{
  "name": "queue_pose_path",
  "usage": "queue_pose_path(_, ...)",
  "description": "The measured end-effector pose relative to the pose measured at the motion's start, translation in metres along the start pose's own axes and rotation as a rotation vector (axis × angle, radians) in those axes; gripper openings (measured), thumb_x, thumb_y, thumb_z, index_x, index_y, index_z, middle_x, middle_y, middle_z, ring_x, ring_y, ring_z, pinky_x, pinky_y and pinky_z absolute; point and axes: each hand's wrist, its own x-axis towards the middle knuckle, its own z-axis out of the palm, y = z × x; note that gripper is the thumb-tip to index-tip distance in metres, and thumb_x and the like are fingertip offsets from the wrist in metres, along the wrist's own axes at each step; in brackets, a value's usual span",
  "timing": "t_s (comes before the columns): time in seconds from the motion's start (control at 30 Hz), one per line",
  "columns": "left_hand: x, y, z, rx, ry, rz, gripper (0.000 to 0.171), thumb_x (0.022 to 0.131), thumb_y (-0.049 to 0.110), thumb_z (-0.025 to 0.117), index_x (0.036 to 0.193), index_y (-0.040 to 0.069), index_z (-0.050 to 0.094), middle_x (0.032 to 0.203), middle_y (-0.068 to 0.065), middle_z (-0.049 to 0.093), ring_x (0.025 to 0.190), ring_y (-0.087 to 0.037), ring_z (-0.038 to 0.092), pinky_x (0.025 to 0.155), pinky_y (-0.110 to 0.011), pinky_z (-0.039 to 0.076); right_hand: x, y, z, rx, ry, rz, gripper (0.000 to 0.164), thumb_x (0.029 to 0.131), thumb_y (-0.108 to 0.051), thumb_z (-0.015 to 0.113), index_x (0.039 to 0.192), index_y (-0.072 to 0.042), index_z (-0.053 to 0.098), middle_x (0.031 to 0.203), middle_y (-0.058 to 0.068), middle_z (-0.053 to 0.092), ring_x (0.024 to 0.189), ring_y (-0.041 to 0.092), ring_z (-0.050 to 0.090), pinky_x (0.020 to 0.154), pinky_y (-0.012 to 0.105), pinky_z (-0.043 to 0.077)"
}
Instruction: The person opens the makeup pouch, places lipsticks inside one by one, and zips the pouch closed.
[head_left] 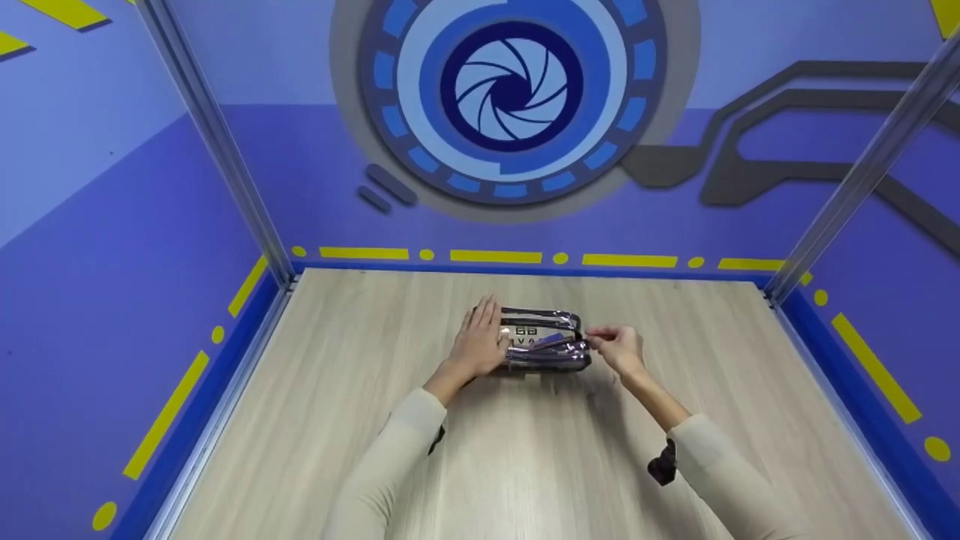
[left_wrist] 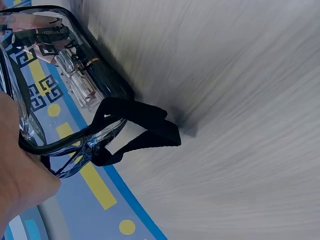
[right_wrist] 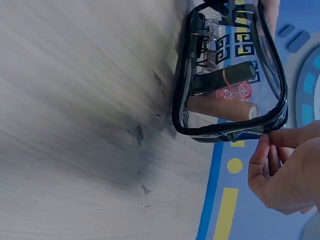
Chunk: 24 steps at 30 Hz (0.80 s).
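Observation:
A clear cosmetic pouch (head_left: 544, 360) with black trim rests on the table, dark printed lettering showing on it. My left hand (head_left: 480, 341) presses over its left end with fingers straight and together. At the opposite end my right hand (head_left: 619, 349) pinches the zipper pull between thumb and forefinger; the fingertips largely hide it. Through the plastic show a brown tube (right_wrist: 220, 107), a pink-capped container (right_wrist: 234, 91) and a black tube (right_wrist: 225, 76). A black strap loop (left_wrist: 145, 127) sticks out from the pouch in the left wrist view.
The light wood-grain table (head_left: 480, 465) is enclosed by blue printed panels (head_left: 300, 187) at the back and sides. Metal posts (head_left: 225, 150) stand at the back corners. Dark marks (right_wrist: 140, 134) show on the tabletop in the right wrist view.

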Motion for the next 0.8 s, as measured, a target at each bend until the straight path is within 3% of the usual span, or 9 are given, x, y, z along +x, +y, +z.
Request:
queue_pose_path(0.27, 0.002, -0.001, 0.000, 0.032, -0.024, -0.020, 0.066, 0.106, 0.032, 0.033, 0.161, -0.003, 0.019, 0.171, -0.018, 0.018, 0.160, -0.032, 0.014, 0.131, -0.049, 0.016, -0.001, -0.005, -0.003, 0.054, -0.049, 0.041, 0.023, 0.091, 0.002, 0.069, 0.110, 0.014, 0.072, 0.088, 0.006, 0.079, 0.070, -0.002, 0.063, 0.065, 0.012, 0.052)
queue_pose_path(0.5, 0.003, 0.003, -0.001, 0.023, -0.027, -0.008, 0.067, 0.105, 0.033, 0.031, 0.161, -0.004, 0.020, 0.171, -0.017, 0.016, 0.160, -0.032, 0.013, 0.131, -0.050, 0.013, -0.001, 0.011, -0.010, 0.181, -0.190, 0.118, 0.031, 0.097, 0.002, 0.063, 0.121, 0.020, 0.063, 0.094, 0.004, 0.076, 0.077, 0.000, 0.066, 0.074, 0.016, 0.059)
queue_pose_path(0.67, 0.003, 0.005, 0.000, 0.015, -0.015, -0.012, 0.067, 0.105, 0.030, 0.036, 0.160, -0.004, 0.021, 0.171, -0.017, 0.016, 0.160, -0.031, 0.013, 0.131, -0.049, 0.012, 0.000, 0.024, -0.014, 0.107, -0.275, 0.099, 0.026, 0.096, 0.003, 0.061, 0.114, 0.022, 0.066, 0.082, -0.001, 0.072, 0.072, 0.003, 0.063, 0.065, 0.015, 0.055)
queue_pose_path(0.8, 0.004, 0.006, 0.000, 0.007, -0.016, 0.006, 0.067, 0.105, 0.031, 0.037, 0.160, -0.005, 0.021, 0.171, -0.018, 0.016, 0.160, -0.034, 0.014, 0.131, -0.050, 0.013, 0.001, 0.029, -0.015, 0.086, -0.266, 0.117, 0.022, 0.095, 0.003, 0.058, 0.104, 0.019, 0.069, 0.071, -0.003, 0.068, 0.065, 0.004, 0.061, 0.059, 0.015, 0.053)
